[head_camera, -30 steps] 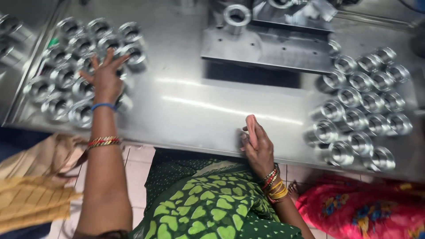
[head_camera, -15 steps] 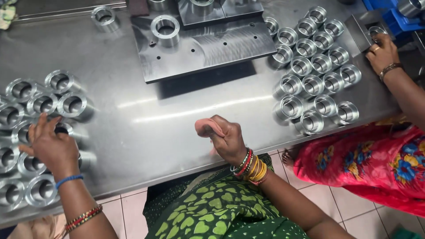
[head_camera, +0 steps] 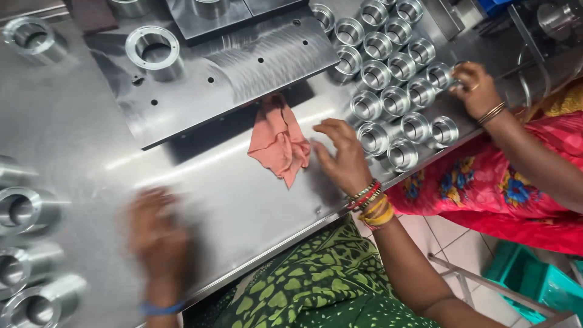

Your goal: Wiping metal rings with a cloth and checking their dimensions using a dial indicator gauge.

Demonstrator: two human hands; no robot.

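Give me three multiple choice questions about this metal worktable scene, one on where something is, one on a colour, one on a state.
1. Where does the cloth lie?
A. On the table, below the plate's edge
B. On the floor
C. Inside a ring

2. What colour is the cloth?
A. Blue
B. Salmon pink
C. White

3. How does the right hand stand?
A. Clenched on a ring
B. Open, fingers spread, beside the cloth
C. Out of view

Answers:
1 A, it rests on the steel surface just under the flat metal plate.
2 B, it is plainly pinkish orange.
3 B, nothing is gripped; the left hand is blurred.
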